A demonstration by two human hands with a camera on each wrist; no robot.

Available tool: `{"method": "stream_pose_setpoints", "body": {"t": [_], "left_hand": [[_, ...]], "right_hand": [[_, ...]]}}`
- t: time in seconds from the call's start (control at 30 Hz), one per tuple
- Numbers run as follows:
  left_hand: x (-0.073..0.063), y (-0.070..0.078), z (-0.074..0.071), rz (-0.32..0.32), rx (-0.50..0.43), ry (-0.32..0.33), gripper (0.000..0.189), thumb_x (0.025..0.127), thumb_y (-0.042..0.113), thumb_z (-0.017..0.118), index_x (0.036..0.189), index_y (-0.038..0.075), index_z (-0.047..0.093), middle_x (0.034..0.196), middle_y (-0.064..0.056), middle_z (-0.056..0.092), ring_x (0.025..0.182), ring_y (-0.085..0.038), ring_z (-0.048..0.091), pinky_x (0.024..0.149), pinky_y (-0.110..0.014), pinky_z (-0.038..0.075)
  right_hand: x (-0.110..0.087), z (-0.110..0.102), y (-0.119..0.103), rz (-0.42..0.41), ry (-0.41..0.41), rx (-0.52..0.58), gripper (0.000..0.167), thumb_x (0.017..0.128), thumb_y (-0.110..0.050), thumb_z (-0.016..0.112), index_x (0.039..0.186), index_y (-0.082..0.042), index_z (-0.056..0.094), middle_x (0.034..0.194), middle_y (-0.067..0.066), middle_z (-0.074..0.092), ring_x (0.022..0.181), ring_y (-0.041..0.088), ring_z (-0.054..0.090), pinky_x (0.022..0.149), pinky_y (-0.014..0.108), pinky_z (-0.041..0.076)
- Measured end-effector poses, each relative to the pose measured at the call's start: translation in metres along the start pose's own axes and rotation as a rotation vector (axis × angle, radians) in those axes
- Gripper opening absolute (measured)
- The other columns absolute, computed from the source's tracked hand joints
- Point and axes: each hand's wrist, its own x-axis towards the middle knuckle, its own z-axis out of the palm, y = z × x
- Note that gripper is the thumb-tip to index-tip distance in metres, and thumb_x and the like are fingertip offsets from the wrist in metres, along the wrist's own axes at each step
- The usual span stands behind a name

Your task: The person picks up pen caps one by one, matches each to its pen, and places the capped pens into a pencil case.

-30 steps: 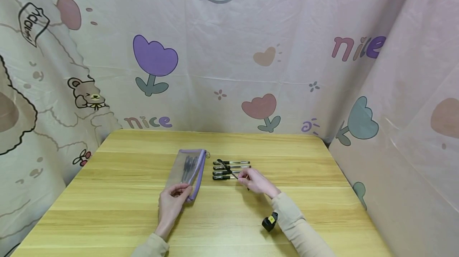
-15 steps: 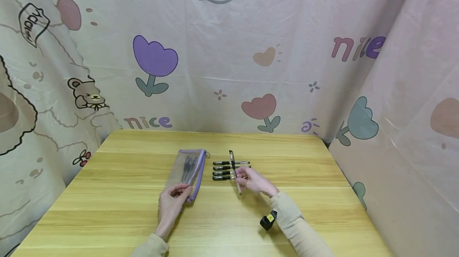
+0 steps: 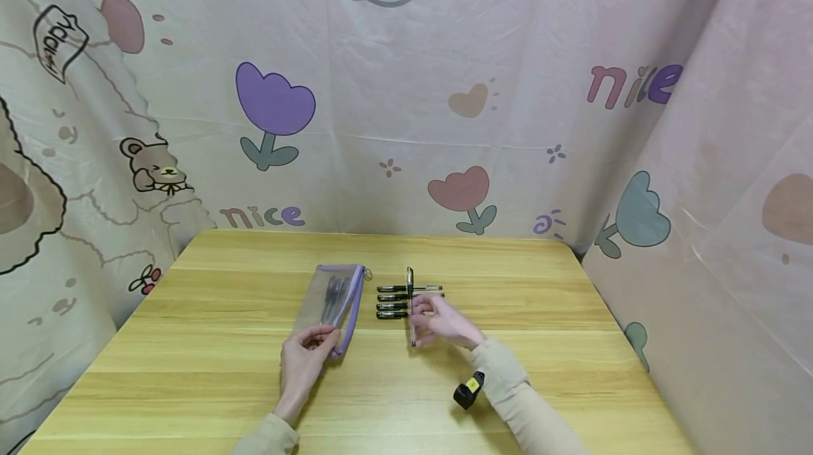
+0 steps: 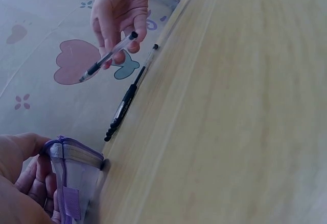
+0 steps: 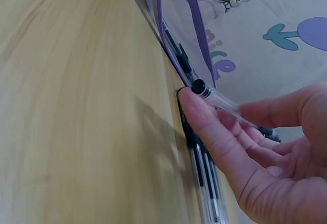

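My left hand (image 3: 303, 363) pinches the near corner of a see-through pencil pouch (image 3: 307, 310) with purple trim. The pouch's mouth gapes open toward the right, as the right wrist view shows at its purple edge (image 5: 199, 25). Several dark pens (image 3: 336, 293) lie inside. My right hand (image 3: 447, 321) holds one black-capped gel pen (image 3: 410, 280) between thumb and fingers, cap pointing away from me. That pen is raised above a row of several like pens (image 3: 389, 307), which lie crosswise on the table with caps to the left.
Light wood-grain table (image 3: 190, 342) surrounds the pouch and pens. A printed curtain (image 3: 381, 102) hangs behind it and along both sides. A small black device with a yellow label (image 3: 468, 390) sits at my right wrist, beside the sleeve.
The held pen has swung from slanting left to pointing straight away from me. My right hand has shifted slightly left with it. The left hand and pouch stay put.
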Motion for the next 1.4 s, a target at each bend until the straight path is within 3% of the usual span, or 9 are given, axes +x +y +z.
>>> {"method": "stream_pose_setpoints", "body": {"t": [0.3, 0.6, 0.77, 1.0, 1.4], "left_hand": [[0.0, -0.001, 0.002, 0.016, 0.015, 0.013, 0.017, 0.081, 0.008, 0.082, 0.094, -0.002, 0.076, 0.075, 0.004, 0.069, 0.063, 0.0, 0.057, 0.06, -0.015, 0.049], [0.0, 0.0, 0.002, 0.008, 0.002, -0.007, 0.022, 0.082, 0.01, 0.082, 0.098, -0.003, 0.075, 0.079, -0.002, 0.071, 0.065, 0.0, 0.057, 0.06, -0.014, 0.049], [0.001, 0.0, 0.002, 0.009, 0.021, -0.01, 0.02, 0.082, 0.009, 0.082, 0.097, -0.003, 0.075, 0.078, -0.002, 0.071, 0.065, 0.0, 0.057, 0.061, -0.015, 0.049], [0.001, 0.0, 0.002, 0.018, 0.013, -0.021, 0.024, 0.083, 0.012, 0.082, 0.099, -0.004, 0.075, 0.081, -0.007, 0.073, 0.064, 0.001, 0.056, 0.059, -0.014, 0.048], [0.002, -0.002, 0.003, 0.015, 0.01, -0.012, 0.019, 0.084, 0.009, 0.081, 0.095, -0.004, 0.075, 0.073, 0.0, 0.07, 0.061, 0.001, 0.055, 0.056, -0.015, 0.046]], "right_hand": [[0.015, 0.018, -0.001, 0.072, 0.033, 0.105, 0.05, 0.093, 0.0, 0.063, 0.137, 0.01, 0.041, 0.115, 0.022, 0.061, 0.077, 0.02, 0.067, 0.075, 0.034, 0.063], [0.043, 0.046, -0.006, 0.112, -0.009, 0.199, 0.045, 0.092, 0.005, 0.062, 0.133, 0.013, 0.044, 0.092, 0.013, 0.064, 0.066, 0.017, 0.068, 0.067, 0.027, 0.062], [0.06, 0.061, -0.011, 0.15, -0.01, 0.272, 0.042, 0.093, 0.007, 0.06, 0.132, 0.012, 0.043, 0.09, 0.015, 0.066, 0.064, 0.018, 0.069, 0.065, 0.026, 0.062], [0.08, 0.079, -0.015, 0.171, 0.02, 0.26, 0.042, 0.09, 0.009, 0.061, 0.129, 0.01, 0.045, 0.09, 0.023, 0.07, 0.057, 0.018, 0.069, 0.062, 0.026, 0.061], [0.1, 0.097, -0.02, 0.155, 0.104, 0.195, 0.03, 0.083, 0.011, 0.066, 0.111, 0.009, 0.056, 0.08, 0.022, 0.071, 0.05, 0.016, 0.066, 0.058, 0.027, 0.061]]}}
